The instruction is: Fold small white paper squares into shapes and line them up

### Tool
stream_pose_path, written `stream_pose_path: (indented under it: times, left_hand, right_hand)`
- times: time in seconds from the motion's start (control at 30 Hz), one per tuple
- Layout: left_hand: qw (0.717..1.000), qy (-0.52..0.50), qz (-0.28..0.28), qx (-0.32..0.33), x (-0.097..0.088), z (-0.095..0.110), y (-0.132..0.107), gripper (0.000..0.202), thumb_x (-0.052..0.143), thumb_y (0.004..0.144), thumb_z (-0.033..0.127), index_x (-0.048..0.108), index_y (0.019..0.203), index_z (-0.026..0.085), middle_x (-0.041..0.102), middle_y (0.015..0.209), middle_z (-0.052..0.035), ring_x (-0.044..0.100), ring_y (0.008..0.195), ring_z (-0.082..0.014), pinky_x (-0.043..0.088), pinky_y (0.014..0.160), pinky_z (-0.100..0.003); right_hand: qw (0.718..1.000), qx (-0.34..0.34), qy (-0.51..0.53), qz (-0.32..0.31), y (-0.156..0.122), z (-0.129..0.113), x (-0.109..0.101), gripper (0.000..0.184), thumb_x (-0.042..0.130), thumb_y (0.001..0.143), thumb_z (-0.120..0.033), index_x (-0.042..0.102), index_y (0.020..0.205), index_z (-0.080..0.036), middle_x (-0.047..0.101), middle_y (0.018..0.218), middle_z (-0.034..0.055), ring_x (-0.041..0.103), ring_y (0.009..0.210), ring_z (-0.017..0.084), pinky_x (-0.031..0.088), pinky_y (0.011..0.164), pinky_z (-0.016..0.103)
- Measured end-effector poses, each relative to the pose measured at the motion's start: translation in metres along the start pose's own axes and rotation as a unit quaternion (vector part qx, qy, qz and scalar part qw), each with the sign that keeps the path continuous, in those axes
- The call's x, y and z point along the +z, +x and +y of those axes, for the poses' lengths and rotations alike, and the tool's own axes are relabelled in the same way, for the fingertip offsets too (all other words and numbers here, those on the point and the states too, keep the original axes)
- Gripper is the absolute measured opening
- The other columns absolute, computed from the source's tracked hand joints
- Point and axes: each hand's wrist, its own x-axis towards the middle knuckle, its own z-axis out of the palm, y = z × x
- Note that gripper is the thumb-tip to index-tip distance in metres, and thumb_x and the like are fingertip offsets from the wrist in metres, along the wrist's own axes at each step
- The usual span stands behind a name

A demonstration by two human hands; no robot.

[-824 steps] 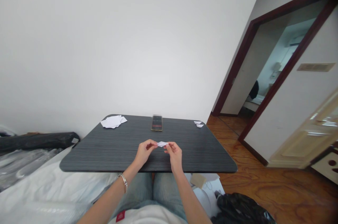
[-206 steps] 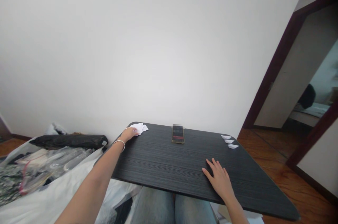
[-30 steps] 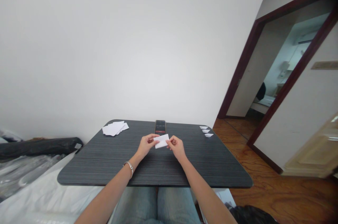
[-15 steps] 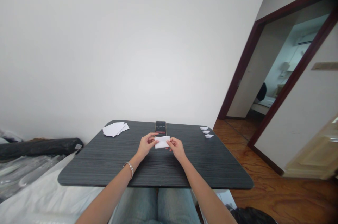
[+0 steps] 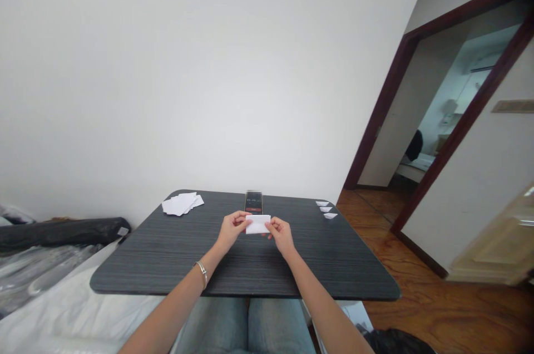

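Observation:
A small white folded piece of paper [image 5: 257, 224] is held up over the middle of the dark table. My left hand [image 5: 232, 230] pinches its left edge between thumb and fingers. At the right edge, my right hand [image 5: 280, 232] grips the paper the same way, thumb in front and the other fingers partly hidden behind. Just beyond the paper a phone [image 5: 254, 201] with a dark screen stands or lies at the far side; its lower end is covered by the paper and my fingers.
On the table [image 5: 167, 265], a pile of white paper sheets [image 5: 180, 203] lies at the far left. Three small folded white papers [image 5: 326, 209] form a column at the far right. A white wall [image 5: 250, 75] rises behind; a doorway [image 5: 434, 98] opens on the right.
The folded paper has shifted very slightly to the right and looks more level. Both hands keep their hold in nearly the same place.

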Motion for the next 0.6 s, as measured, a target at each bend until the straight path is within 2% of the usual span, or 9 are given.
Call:
stream_pose_path:
  times: [0.13,0.33,0.5,0.6]
  left_hand:
    - [0.999,0.015,0.027,0.016,0.01,0.026,-0.012,0.026,0.065,0.064,0.028,0.06,0.084,0.011,0.055,0.05,0.0032,0.049,0.043,-0.0085,0.039,0.039,-0.017]
    - [0.998,0.039,0.049,0.033,0.028,0.074,-0.04,0.026,0.064,0.064,0.027,0.057,0.086,0.014,0.056,0.053,0.003,0.051,0.045,-0.0103,0.044,0.037,-0.018]
    - [0.995,0.05,0.068,0.053,0.038,0.098,-0.057,0.021,0.064,0.064,0.025,0.059,0.082,0.016,0.059,0.057,0.0003,0.054,0.049,-0.0126,0.045,0.036,-0.018]
    - [0.996,0.04,0.057,0.059,0.042,0.11,-0.064,0.022,0.065,0.064,0.024,0.059,0.083,0.016,0.06,0.06,-0.0011,0.057,0.054,-0.0146,0.046,0.038,-0.019]
  right_hand:
    - [0.999,-0.004,0.038,-0.01,-0.01,-0.013,0.002,0.029,0.06,0.068,-0.042,0.05,0.059,-0.017,0.056,0.048,-0.002,0.058,0.045,0.014,0.039,0.036,0.019]
    - [0.997,-0.002,0.078,0.004,-0.04,-0.045,0.007,0.022,0.058,0.073,-0.036,0.059,0.07,-0.014,0.062,0.057,0.0018,0.058,0.047,0.014,0.04,0.04,0.02]
    - [0.995,0.002,0.1,0.029,-0.061,-0.071,0.01,0.021,0.058,0.074,-0.035,0.061,0.072,-0.014,0.063,0.058,0.0029,0.059,0.047,0.014,0.039,0.039,0.02]
    - [0.993,0.006,0.105,0.045,-0.067,-0.084,0.011,0.022,0.059,0.073,-0.035,0.06,0.068,-0.014,0.063,0.057,0.0025,0.057,0.046,0.013,0.039,0.039,0.02]
